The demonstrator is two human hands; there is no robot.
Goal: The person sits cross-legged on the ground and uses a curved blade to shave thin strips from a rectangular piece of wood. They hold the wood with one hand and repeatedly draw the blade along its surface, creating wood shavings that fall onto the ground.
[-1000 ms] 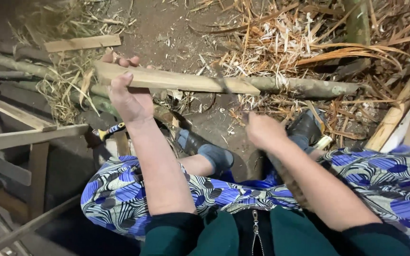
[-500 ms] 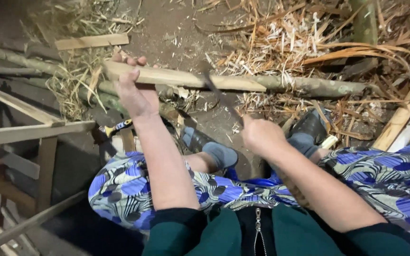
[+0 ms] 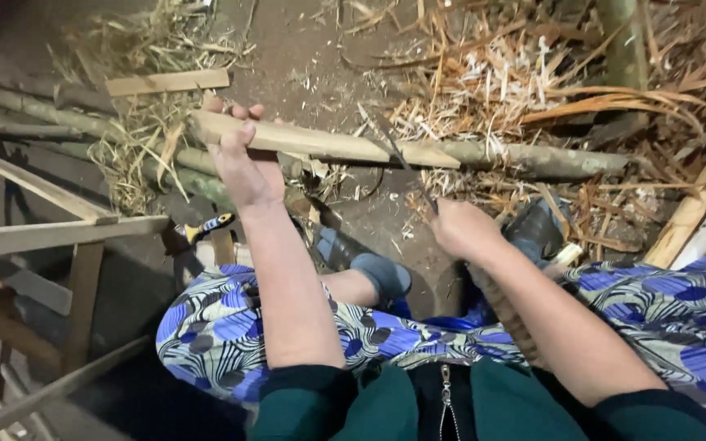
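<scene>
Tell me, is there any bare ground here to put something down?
A patch of bare dirt lies beyond the split bamboo pole, between the straw heap on one side and the dry husk pile on the other. A smaller patch lies between the left hand and right hand. Elsewhere it is crowded.

Bare dirt floor [image 3: 304,69] ahead of left hand [image 3: 243,167] is passable; wooden frame [image 3: 51,233] blocks left, straw pile [image 3: 533,90] crowds beyond right hand [image 3: 463,229].
</scene>
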